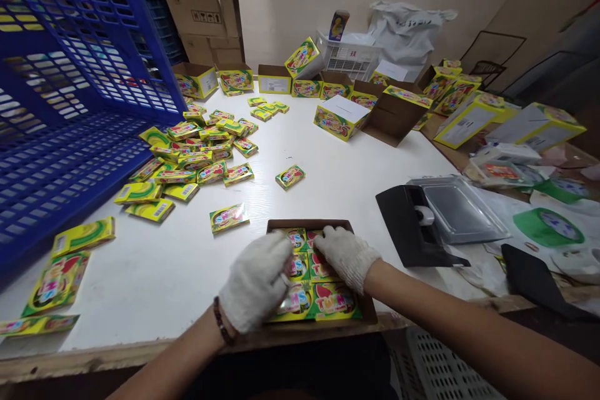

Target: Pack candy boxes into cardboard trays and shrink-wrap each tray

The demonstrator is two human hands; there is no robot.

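Observation:
A shallow open brown carton (309,223) sits at the table's front edge, with rows of small yellow-green fruit-printed packs (335,300) lying flat inside. My left hand (257,278), in a white knitted glove, is over the carton's left side. Its fingers are curled in and slightly blurred; whatever they may hold is hidden. Across from it, my right hand (344,255), gloved the same way, rests with bent, slightly parted fingertips on the packs at the upper right. Just beyond the carton lie two single packs (229,218).
Left of centre lies a pile of loose packs (197,147) beside a large blue plastic crate (154,31). Several printed display boxes (341,117) line the back. On the right are a black tape dispenser (407,225), a clear plastic tray (459,209) and green tape rolls (548,227).

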